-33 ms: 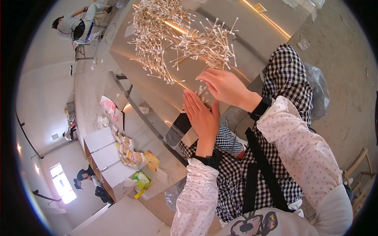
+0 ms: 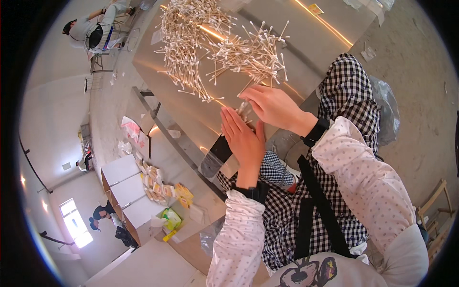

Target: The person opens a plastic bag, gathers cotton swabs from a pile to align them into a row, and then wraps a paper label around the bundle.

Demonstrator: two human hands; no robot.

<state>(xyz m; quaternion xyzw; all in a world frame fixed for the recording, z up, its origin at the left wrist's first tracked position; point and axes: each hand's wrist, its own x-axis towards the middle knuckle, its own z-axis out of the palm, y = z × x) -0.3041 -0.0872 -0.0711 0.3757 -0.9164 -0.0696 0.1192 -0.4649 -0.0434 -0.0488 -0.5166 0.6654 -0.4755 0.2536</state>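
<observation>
Many wooden cotton swabs with white tips lie heaped on a shiny metal table (image 2: 158, 57), in a large pile (image 2: 184, 43) and a looser pile (image 2: 258, 52) on its right. At the table's near edge, a small bunch of swabs (image 2: 245, 111) shows between my hands. My right hand (image 2: 275, 105) is closed at the bunch, fingers bent over the swabs and partly hiding them. My left hand (image 2: 243, 136) lies against the bunch's near side, fingers stretched out flat, thumb apart. Its palm side is hidden.
White cartons (image 2: 126, 184) stand at the lower left beside several small packs (image 2: 155, 182) and a green package (image 2: 171, 218). A clear plastic bag (image 2: 385, 110) hangs right of my checked apron. Other people sit at the far left, one on a chair (image 2: 103, 40).
My left hand has shifted very slightly up and left, against the small bunch of swabs. My right hand and the piles look the same.
</observation>
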